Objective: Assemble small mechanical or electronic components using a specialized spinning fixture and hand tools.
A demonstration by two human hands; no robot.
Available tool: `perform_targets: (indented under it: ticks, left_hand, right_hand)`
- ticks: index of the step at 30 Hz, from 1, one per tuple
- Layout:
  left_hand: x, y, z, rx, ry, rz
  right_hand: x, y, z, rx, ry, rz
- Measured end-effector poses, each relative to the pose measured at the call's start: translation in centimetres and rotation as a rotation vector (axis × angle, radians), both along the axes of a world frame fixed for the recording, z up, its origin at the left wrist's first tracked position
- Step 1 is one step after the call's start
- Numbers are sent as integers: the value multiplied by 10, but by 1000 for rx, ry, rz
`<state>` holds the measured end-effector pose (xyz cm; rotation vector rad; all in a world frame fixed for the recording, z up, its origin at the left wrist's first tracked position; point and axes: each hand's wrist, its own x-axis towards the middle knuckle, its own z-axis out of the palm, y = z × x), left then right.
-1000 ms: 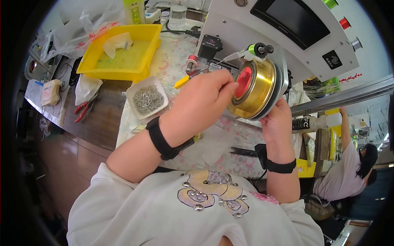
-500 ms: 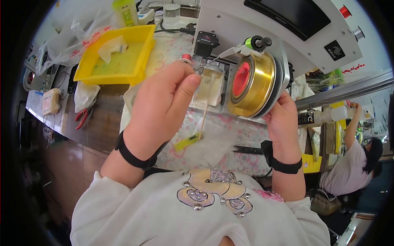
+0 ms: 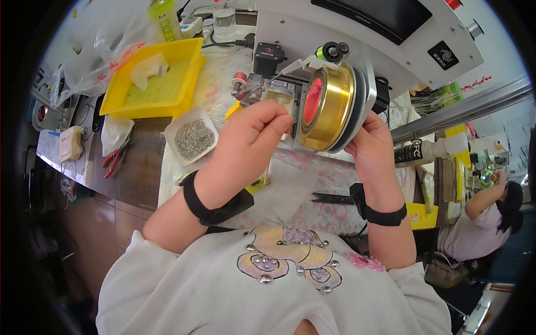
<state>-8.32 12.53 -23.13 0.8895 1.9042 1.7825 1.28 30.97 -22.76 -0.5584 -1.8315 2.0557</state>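
Observation:
My left hand is closed in a pinch in front of the machine's small metal holder; whatever lies between thumb and finger is too small to make out. To its right, a shiny gold spool with a red centre is mounted on the machine. My right hand curls at the lower right edge of the black disc behind the spool, its fingertips partly hidden. A red-topped metal guide stands just beyond my left hand. Left of that hand, a white dish holds many small metal pieces.
A yellow tray sits at the far left, with red-handled pliers nearer me. A green bottle and a glass stand at the back. A black strip lies in front; another person sits at right.
My left hand has moved right and down, uncovering the white dish and the red-topped guide. My right hand remains at the disc. The whole view has shifted slightly.

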Motion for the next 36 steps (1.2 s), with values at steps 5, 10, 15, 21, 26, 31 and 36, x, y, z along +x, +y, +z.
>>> perform_targets:
  ticks: [5,10,15,21,26,31,36]
  left_hand:
    - [-13,-14,6,123,-53,107]
    - [-17,-26,2,71,30,152]
    - [-7,-13,1,-95,65,97]
    - [1,8,-1,-83,-82,-39]
    - [0,4,-3,137,-28,74]
    - [-29,-24,3,113,128,260]
    - [-60,-34,-2,-36,316,381]
  right_hand:
    - [3,4,0,54,-8,11]
    - [0,3,-3,44,22,-3]
    - [0,2,0,50,26,24]
    - [0,1,0,37,13,17]
    - [1,4,0,42,13,45]
    - [12,13,-4,149,-67,98]
    - [9,14,-4,70,34,113]
